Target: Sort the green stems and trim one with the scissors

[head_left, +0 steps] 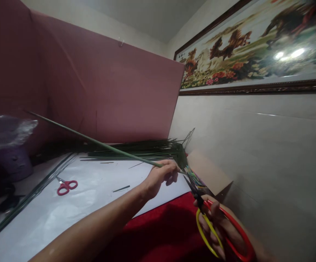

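Note:
Pinched in my left hand [164, 174] is a long green plant stem [98, 142], which reaches far to the upper left. Its short cut end pokes out past my fingers on the right. My right hand [214, 222] grips a large pair of scissors [235, 222] with one red and one yellow handle loop. The dark blades point up and left, close by the stem's end; I cannot tell whether they touch it. A smaller pair of scissors [67, 186] with red handles lies on the white sheet [89, 207] to the left, apart from both hands.
Many green stems [136, 148] are heaped along the back of the table. More long strips [35, 193] lie at the left edge. A short green offcut [121, 189] rests on the sheet. Cardboard [208, 171] leans by the tiled wall [269, 145]. A purple container [14, 162] stands left.

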A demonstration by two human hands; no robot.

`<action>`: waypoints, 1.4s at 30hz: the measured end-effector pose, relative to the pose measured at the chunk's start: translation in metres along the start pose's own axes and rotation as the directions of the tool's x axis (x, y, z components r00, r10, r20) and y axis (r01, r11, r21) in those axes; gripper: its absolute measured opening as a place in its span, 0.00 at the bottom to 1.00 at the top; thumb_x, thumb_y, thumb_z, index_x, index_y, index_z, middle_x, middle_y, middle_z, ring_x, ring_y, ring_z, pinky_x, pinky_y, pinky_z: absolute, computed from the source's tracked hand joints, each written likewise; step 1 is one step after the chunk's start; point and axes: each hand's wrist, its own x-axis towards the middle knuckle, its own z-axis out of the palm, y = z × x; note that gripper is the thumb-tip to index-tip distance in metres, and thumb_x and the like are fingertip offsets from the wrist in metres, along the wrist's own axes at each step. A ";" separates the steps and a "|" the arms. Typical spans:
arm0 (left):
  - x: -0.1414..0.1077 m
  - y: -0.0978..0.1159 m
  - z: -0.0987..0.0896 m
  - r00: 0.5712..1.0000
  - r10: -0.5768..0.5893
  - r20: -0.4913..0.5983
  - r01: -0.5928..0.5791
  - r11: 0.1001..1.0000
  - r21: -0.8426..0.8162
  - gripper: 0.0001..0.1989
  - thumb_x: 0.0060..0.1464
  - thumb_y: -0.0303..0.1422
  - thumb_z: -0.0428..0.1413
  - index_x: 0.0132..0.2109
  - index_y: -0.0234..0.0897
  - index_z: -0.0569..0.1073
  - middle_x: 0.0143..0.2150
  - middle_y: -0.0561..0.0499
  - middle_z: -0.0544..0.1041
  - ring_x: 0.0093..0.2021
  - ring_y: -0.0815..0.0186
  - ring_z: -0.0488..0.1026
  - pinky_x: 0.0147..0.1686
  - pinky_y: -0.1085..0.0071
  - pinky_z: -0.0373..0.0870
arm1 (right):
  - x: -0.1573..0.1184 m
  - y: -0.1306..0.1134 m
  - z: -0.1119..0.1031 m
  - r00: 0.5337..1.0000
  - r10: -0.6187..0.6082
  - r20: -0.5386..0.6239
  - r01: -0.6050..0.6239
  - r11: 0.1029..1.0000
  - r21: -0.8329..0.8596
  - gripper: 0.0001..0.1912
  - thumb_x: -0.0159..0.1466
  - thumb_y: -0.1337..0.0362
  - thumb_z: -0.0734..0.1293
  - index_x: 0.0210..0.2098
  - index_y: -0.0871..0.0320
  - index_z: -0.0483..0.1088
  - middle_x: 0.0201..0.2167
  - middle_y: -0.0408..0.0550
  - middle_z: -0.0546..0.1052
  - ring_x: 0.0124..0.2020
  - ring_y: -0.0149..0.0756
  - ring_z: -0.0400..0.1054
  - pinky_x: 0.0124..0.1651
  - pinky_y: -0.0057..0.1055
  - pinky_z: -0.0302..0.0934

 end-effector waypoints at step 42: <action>-0.004 -0.004 -0.009 0.987 -0.037 0.158 0.033 0.999 0.030 0.04 0.46 0.27 0.52 0.33 0.35 0.65 0.15 0.56 0.67 0.17 0.71 0.64 0.16 0.77 0.51 | 0.009 -0.012 -0.002 0.985 -0.017 0.172 0.024 0.999 -0.041 0.25 0.53 0.41 0.67 0.33 0.55 0.59 0.15 0.31 0.57 0.15 0.20 0.45 0.17 0.20 0.38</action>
